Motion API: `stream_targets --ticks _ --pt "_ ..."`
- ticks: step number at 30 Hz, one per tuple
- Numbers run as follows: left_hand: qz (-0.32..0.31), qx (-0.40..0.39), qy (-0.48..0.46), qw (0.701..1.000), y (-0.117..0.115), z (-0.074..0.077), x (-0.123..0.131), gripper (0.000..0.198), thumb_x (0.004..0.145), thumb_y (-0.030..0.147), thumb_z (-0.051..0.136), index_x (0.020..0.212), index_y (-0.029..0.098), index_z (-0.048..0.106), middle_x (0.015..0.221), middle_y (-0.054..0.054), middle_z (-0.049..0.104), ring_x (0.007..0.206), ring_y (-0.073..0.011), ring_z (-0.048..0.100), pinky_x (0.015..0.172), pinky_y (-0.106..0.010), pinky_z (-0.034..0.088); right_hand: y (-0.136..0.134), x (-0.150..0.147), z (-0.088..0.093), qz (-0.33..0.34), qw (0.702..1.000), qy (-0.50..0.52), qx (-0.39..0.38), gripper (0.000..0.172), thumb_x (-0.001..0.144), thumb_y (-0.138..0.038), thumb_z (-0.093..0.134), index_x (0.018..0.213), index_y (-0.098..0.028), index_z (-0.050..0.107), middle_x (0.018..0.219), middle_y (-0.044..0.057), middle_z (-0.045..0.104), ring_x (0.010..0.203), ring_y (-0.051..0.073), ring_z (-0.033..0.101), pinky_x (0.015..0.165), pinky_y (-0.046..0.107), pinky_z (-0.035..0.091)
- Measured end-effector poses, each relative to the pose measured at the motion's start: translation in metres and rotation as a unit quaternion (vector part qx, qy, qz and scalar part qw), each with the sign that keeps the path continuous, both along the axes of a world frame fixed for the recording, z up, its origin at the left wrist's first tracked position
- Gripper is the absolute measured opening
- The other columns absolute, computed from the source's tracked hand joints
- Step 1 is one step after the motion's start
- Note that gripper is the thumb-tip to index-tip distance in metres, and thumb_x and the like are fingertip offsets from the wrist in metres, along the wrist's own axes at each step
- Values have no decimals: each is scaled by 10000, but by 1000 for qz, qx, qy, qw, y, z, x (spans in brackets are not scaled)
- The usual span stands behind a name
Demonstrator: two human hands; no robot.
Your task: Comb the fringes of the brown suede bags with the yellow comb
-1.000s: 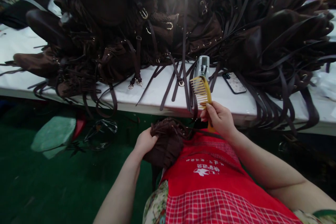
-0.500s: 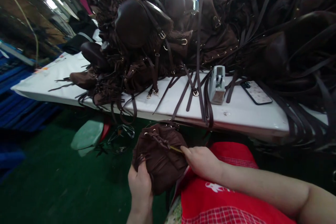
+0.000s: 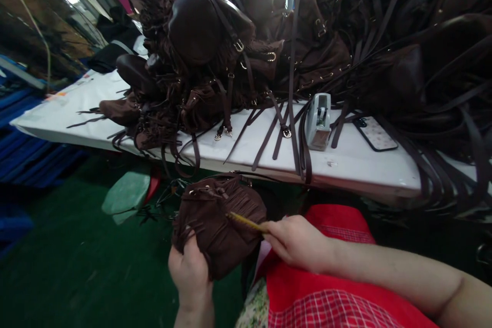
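A dark brown drawstring bag with small metal eyelets and fringe hangs in front of the table edge, over my lap. My left hand grips its lower left side, thumb on top and the other fingers hidden behind it. In my right hand a thin yellowish brush is pinched between thumb and fingers. It points left across the front of the bag; whether its tip touches the surface I cannot tell.
A white table carries a high heap of similar brown bags with dangling straps. A grey tape dispenser and a phone lie near its front edge. A pale green stool seat stands below left, beside blue crates.
The bag and my left hand have moved left and tilted. My right hand has drawn the brush away from the knotted cord, so more of it shows.
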State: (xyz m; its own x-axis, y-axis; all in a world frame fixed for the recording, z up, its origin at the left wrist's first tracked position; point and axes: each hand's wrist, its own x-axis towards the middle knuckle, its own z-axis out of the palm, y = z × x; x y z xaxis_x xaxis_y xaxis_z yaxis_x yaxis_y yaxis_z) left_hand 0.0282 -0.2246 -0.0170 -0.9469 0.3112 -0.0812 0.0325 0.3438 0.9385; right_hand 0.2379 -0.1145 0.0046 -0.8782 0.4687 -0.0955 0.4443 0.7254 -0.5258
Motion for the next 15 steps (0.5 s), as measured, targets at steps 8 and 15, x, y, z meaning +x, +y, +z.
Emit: stream_targets --ticks 8,15 --pt "19 38 7 999 -9 -8 -12 538 791 442 533 1251 162 543 1103 -88 650 1024 -278 614 918 -414 492 41 19 -38 -155 970 -172 71 322 959 -279 324 1071 -164 604 845 104 714 738 225 685 631 291 465" --pt "8 22 28 999 -4 -1 -3 516 796 458 539 1204 145 579 1128 -100 643 1053 -287 594 946 -422 464 0 0 7 28 998 -7 47 340 965 -323 326 1202 -196 534 871 69 719 763 160 670 654 227 451"
